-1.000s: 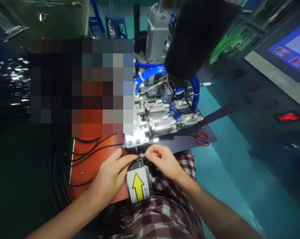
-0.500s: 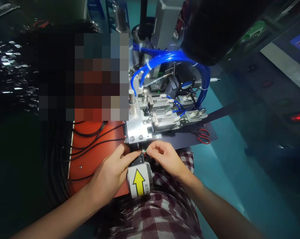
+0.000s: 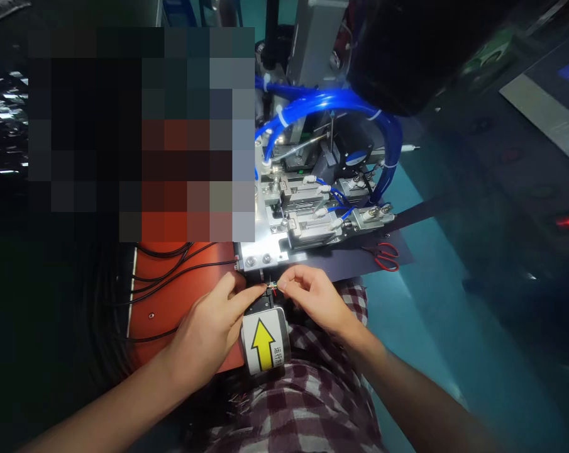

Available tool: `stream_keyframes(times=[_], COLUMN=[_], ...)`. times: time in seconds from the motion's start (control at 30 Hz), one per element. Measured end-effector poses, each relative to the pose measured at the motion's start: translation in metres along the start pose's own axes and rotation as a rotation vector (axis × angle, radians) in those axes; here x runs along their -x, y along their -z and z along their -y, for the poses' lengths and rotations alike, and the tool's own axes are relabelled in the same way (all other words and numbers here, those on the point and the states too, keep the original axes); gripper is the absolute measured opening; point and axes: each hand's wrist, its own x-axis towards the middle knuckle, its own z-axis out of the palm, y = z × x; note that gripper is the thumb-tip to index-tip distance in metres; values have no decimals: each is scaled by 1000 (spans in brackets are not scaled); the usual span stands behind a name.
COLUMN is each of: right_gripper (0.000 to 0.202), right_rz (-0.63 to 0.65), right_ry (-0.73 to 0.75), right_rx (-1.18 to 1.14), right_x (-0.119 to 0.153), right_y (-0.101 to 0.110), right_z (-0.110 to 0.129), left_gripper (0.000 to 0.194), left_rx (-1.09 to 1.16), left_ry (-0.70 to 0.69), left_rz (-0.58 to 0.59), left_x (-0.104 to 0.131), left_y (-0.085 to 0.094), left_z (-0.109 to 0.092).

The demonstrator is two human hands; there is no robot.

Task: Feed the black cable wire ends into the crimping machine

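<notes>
My left hand [image 3: 213, 318] is bent, with its thumb and forefinger pressed to the left side of a tiny part with thin coloured wires [image 3: 272, 286]. From the right, my right hand [image 3: 307, 296] pinches the same part between thumb and fingertips. The part sits just above a black holder [image 3: 261, 303], at the front edge of a metal machine plate [image 3: 258, 251]. It is too small for its exact kind to show. Below the holder is a white cover with a yellow arrow [image 3: 264, 346].
An orange-red panel [image 3: 194, 302] with black cables [image 3: 171, 280] lies at left. Pneumatic cylinders [image 3: 312, 226] and blue hoses [image 3: 331, 104] fill the machine behind my hands. Red-handled scissors [image 3: 385, 257] rest on a dark board at right. A blurred patch covers the upper left.
Both hands stay almost still around the small wired part. The camera view has shifted very slightly.
</notes>
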Motion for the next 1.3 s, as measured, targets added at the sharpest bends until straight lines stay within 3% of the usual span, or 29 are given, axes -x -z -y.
stream_keyframes(times=[0.47, 0.93, 1.3], right_gripper=[16, 16, 16], right_rz=[-77, -201, -92], right_ry=[35, 147, 13], right_rx=[130, 515, 121], right_x=[4, 10, 6], right_y=[-4, -11, -2], right_z=[-6, 11, -3], left_gripper=[36, 32, 31], left_rx=[-64, -483, -301], left_ry=[-40, -217, -223], left_rz=[6, -65, -70], left_x=[1, 0, 0], left_y=[0, -3, -1], left_z=[1, -2, 5])
